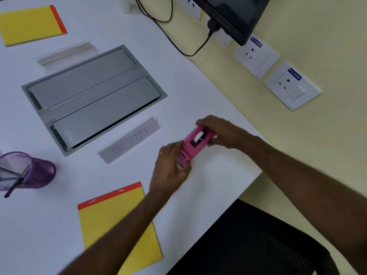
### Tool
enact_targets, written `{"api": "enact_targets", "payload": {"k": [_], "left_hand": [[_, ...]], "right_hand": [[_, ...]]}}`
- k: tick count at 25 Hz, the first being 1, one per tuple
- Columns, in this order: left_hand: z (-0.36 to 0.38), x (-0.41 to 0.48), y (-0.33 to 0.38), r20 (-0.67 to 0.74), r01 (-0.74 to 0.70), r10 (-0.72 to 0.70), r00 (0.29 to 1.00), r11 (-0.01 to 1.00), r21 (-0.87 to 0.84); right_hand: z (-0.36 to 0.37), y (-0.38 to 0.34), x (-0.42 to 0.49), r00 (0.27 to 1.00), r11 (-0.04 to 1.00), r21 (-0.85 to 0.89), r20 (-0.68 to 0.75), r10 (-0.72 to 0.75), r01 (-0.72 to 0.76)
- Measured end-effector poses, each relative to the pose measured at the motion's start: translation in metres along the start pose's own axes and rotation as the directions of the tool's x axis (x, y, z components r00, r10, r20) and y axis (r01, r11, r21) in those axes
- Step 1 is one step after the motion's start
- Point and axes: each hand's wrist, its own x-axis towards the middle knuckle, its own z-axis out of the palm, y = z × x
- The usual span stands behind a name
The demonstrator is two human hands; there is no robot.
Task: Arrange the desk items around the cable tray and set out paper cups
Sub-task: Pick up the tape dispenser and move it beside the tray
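Pink tape dispenser [195,143]: held between both hands, low over the white desk [208,195]; from where I stand I cannot tell whether it touches the top. A white roll shows through the opening in its middle.
Left hand [170,167]: fingers curled round the dispenser's nearer, ribbed end, gripping it.
Right hand [222,133]: wrapped over the farther end, fingers and thumb clamping its sides.
Grey metal cable tray [93,100]: sunk into the desk, to the left of both hands and farther off, with two long flaps side by side.
Paper name card [129,140]: between the tray and the left hand, just beside the tray's near edge; the handwritten letters are too blurred to read surely.
Near yellow pad [99,221]: below the left hand, partly under that forearm, red strip on the side toward the hand.
Far yellow pad [29,24]: well beyond the tray, far to the left of both hands.
Clear holder [63,53]: between the far pad and the tray.
Purple mesh pen cup [35,171]: well to the left of the left hand, pens [12,177] sticking out.
Wall sockets [256,56]: beyond the right hand, on the pale yellow wall.
Black chair [248,245]: under the right forearm, just off the desk edge.
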Motion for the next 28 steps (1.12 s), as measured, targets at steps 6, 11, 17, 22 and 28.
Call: {"api": "enact_targets", "payload": {"k": [6, 11, 17, 22, 28], "left_hand": [[-0.024, 0.130, 0.008, 0.040, -0.081, 0.079, 0.996, 0.996, 0.046], [-0.017, 0.193, 0.002, 0.020, -0.087, 0.086, 0.996, 0.995, 0.038], [0.003, 0.224, -0.010, 0.015, -0.013, 0.013, 1.000, 0.999, 0.034], [0.014, 0.228, -0.024, -0.027, -0.023, 0.024, 0.999, 0.999, 0.025], [0.016, 0.235, -0.021, 0.002, -0.012, 0.011, 1.000, 0.998, 0.058]], "right_hand": [[-0.053, 0.044, 0.065, 0.980, 0.987, 0.099, -0.145, 0.139, -0.125], [-0.069, 0.068, 0.115, 0.971, 0.985, 0.102, -0.185, 0.153, -0.136], [-0.052, 0.078, 0.143, 0.943, 0.988, 0.043, -0.294, 0.155, -0.149], [-0.036, 0.086, 0.144, 0.931, 0.990, 0.033, -0.337, 0.143, -0.140], [-0.035, 0.088, 0.154, 0.943, 0.980, -0.080, -0.296, 0.149, -0.180]]}}
